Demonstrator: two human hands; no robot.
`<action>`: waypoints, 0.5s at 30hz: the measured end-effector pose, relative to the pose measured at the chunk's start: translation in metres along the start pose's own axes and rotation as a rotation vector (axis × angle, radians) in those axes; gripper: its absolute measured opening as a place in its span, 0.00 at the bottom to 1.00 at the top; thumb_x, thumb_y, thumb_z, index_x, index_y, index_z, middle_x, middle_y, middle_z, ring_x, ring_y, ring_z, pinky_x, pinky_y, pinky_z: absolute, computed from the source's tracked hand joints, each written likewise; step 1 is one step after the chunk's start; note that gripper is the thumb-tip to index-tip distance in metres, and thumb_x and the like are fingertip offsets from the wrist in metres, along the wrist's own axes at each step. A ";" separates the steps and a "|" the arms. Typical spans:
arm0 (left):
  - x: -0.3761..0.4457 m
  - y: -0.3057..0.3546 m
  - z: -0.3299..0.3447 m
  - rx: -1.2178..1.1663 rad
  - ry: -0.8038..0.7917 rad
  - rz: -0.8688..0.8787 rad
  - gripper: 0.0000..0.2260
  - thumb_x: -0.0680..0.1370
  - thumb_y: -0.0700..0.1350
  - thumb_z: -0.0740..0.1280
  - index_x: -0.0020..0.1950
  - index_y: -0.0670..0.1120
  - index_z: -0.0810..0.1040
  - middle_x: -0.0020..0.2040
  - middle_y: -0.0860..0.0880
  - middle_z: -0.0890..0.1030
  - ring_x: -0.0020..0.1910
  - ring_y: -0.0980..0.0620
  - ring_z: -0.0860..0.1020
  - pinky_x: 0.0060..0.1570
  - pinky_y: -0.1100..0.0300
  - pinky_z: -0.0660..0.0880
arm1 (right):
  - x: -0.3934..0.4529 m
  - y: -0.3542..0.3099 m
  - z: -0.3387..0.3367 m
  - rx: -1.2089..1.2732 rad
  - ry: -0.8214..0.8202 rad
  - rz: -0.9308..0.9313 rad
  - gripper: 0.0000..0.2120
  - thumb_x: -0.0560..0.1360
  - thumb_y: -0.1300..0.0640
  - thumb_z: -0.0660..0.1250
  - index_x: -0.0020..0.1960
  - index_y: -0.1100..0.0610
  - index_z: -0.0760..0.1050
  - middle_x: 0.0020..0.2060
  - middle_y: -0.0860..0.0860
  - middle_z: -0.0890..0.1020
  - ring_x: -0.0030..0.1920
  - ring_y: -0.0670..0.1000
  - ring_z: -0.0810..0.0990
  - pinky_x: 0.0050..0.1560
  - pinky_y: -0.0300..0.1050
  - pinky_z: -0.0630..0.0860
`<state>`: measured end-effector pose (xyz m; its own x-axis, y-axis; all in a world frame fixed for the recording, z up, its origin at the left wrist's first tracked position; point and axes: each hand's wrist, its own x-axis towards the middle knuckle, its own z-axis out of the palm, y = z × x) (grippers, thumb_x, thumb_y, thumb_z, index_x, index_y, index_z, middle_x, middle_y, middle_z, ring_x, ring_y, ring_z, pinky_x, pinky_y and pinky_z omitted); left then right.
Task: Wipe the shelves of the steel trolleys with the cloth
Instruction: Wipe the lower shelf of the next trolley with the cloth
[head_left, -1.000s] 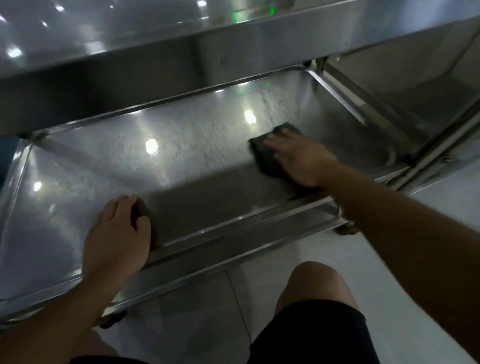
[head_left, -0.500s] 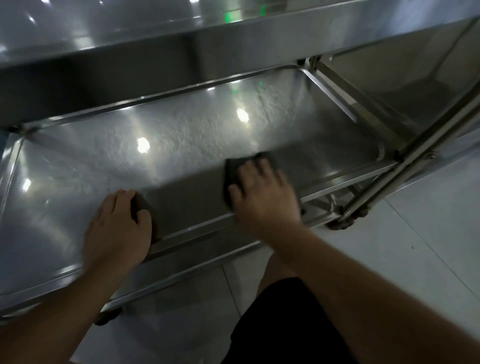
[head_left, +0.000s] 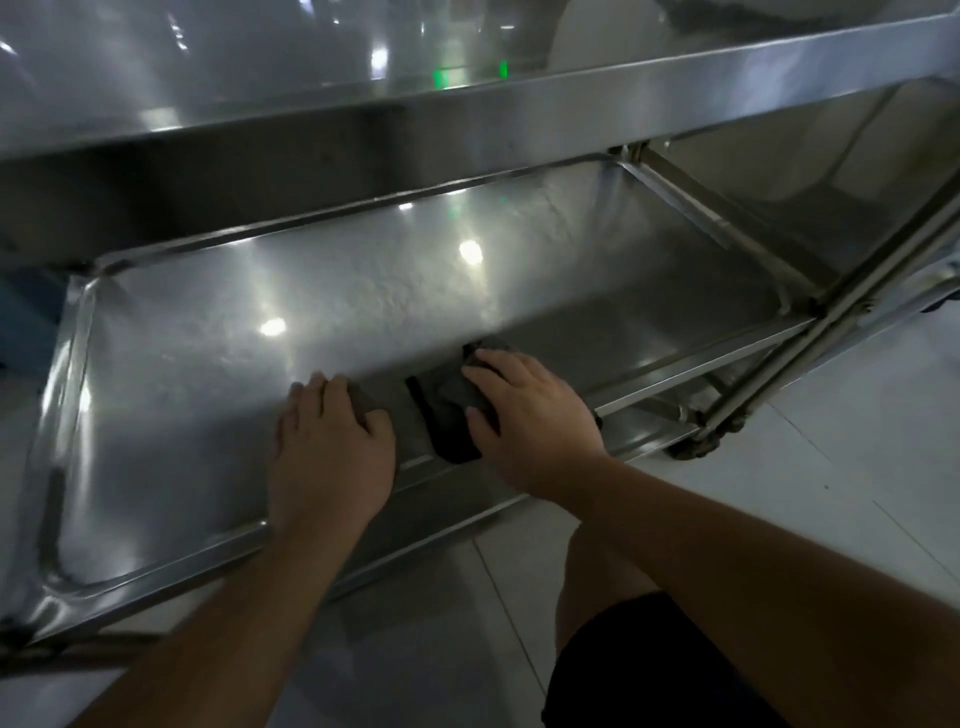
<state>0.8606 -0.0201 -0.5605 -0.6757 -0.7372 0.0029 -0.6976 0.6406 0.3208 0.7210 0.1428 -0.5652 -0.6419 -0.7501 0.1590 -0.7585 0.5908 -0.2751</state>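
Observation:
A dark cloth (head_left: 448, 415) lies on the lower steel shelf (head_left: 208, 395) of the trolley, close to the shelf's front rim and a little right of its middle. My right hand (head_left: 530, 421) presses down on the cloth's right part, fingers spread over it. My left hand (head_left: 332, 447) rests flat on the shelf just left of the cloth, palm down over the front rim, holding nothing. The shelf surface shows dull streaks and bright light reflections.
The trolley's upper shelf (head_left: 467, 104) overhangs the back of the lower one. A slanted steel leg (head_left: 831, 338) and a caster (head_left: 696, 447) stand at the right, with another steel trolley (head_left: 883, 171) beyond. My bent knee (head_left: 597, 571) is above the white floor tiles (head_left: 857, 493).
My right hand has slid the cloth from the far right of the shelf toward the front middle, ending beside my left hand. The left hand has stayed on the front rim.

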 end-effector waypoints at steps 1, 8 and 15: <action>0.000 -0.001 -0.001 0.004 -0.014 0.008 0.28 0.84 0.54 0.53 0.83 0.45 0.62 0.84 0.43 0.60 0.84 0.41 0.57 0.82 0.44 0.54 | 0.000 -0.001 0.001 -0.026 -0.001 0.003 0.27 0.79 0.40 0.55 0.74 0.47 0.73 0.75 0.45 0.71 0.75 0.51 0.67 0.73 0.51 0.68; 0.000 -0.007 -0.006 0.007 -0.055 0.038 0.30 0.84 0.54 0.54 0.84 0.43 0.59 0.85 0.41 0.57 0.85 0.41 0.52 0.82 0.39 0.51 | 0.002 -0.008 0.003 -0.152 -0.074 0.004 0.28 0.81 0.37 0.53 0.79 0.43 0.66 0.81 0.44 0.63 0.81 0.50 0.58 0.79 0.51 0.51; -0.001 -0.004 -0.001 0.042 -0.055 0.059 0.32 0.84 0.55 0.54 0.84 0.40 0.58 0.85 0.38 0.57 0.84 0.38 0.52 0.81 0.39 0.49 | 0.000 -0.010 0.000 -0.166 -0.078 0.015 0.33 0.80 0.29 0.47 0.79 0.43 0.65 0.82 0.46 0.60 0.82 0.50 0.55 0.80 0.53 0.56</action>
<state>0.8643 -0.0223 -0.5608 -0.7269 -0.6860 -0.0318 -0.6650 0.6916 0.2820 0.7285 0.1371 -0.5621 -0.6475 -0.7578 0.0805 -0.7612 0.6382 -0.1156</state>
